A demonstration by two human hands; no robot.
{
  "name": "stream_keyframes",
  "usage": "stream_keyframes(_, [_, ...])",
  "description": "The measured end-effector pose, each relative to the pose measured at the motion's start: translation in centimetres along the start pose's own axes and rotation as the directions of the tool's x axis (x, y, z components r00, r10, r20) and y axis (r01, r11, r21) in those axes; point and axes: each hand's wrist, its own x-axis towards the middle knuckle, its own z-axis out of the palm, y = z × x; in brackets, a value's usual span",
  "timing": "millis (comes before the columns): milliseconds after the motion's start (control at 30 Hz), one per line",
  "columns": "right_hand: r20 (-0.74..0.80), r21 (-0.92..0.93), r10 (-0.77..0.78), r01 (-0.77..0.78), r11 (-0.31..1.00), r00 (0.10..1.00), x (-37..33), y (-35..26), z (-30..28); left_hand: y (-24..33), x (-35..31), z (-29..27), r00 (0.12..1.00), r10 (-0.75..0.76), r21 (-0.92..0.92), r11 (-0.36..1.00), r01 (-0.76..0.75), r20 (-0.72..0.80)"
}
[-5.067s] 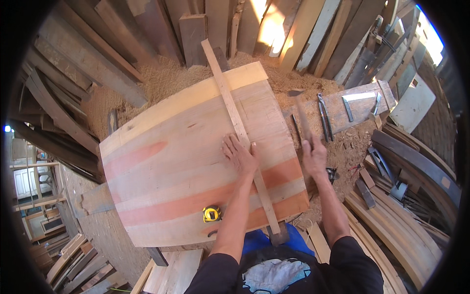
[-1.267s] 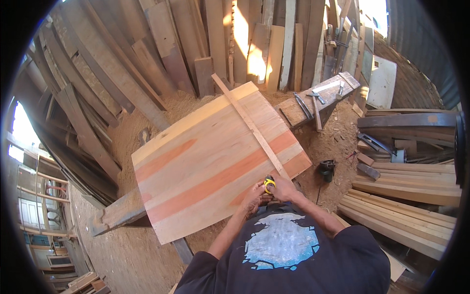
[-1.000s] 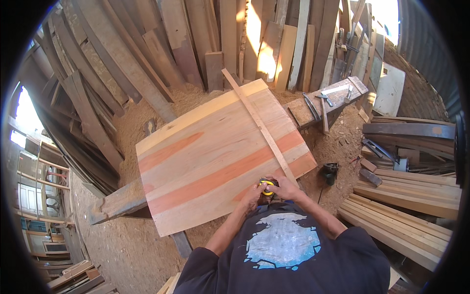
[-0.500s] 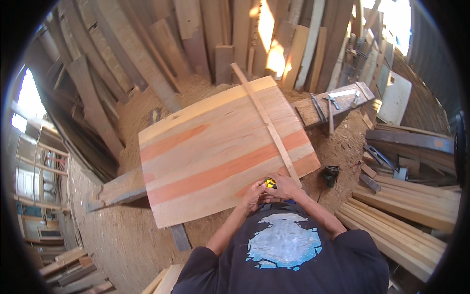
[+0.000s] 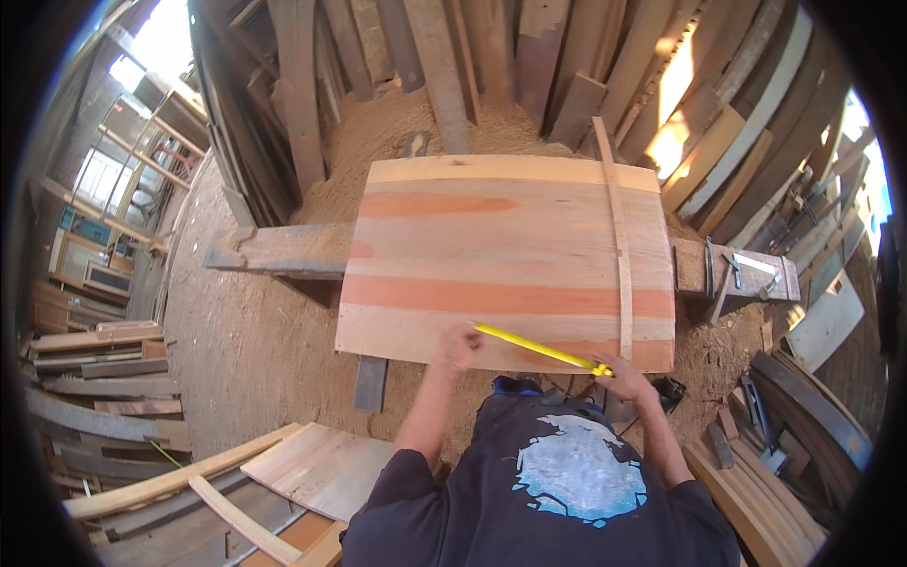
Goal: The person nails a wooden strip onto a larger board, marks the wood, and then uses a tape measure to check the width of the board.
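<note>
A yellow tape measure (image 5: pixel 602 369) sits in my right hand (image 5: pixel 627 382), whose fingers are closed around its case. Its yellow blade (image 5: pixel 534 347) stretches out to my left hand (image 5: pixel 457 347), which grips the free end. Both hands are over the near edge of a large wooden panel (image 5: pixel 482 241) with pale and reddish bands. Across the panel's right part lies a thin wooden strip (image 5: pixel 620 236), its near end close to my right hand.
A plank bench (image 5: pixel 293 249) carries the panel. Clamps and a square (image 5: pixel 751 267) lie on its right end. Boards (image 5: pixel 439 76) lean at the back. Lumber stacks (image 5: pixel 756 501) stand at the near right, with more boards (image 5: pixel 321 463) at the near left. Sawdust covers the floor.
My hands have moved apart and the tape blade is now drawn out between them. My left hand went left with its end. The whole view has turned.
</note>
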Motion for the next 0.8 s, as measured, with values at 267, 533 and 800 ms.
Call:
stream_keyframes(267, [0.191,-0.225,0.092,-0.048,0.973,0.977,0.9,-0.8,-1.2,9.6,-2.1,-12.2,0.787,0.002,-0.176,0.974,-0.14,-0.618])
stream_keyframes(533, [0.198,-0.47,0.034,0.064,0.88,0.98,9.7,-11.6,6.9,2.6,-1.9,-9.2,0.776,0.103,0.146,0.989,-0.014,-0.623])
stream_keyframes(800, [0.256,-0.423,0.1,0.018,0.906,0.961,10.5,-9.6,7.4,1.3,-1.7,-5.5,0.803,0.049,0.146,0.988,0.048,-0.594])
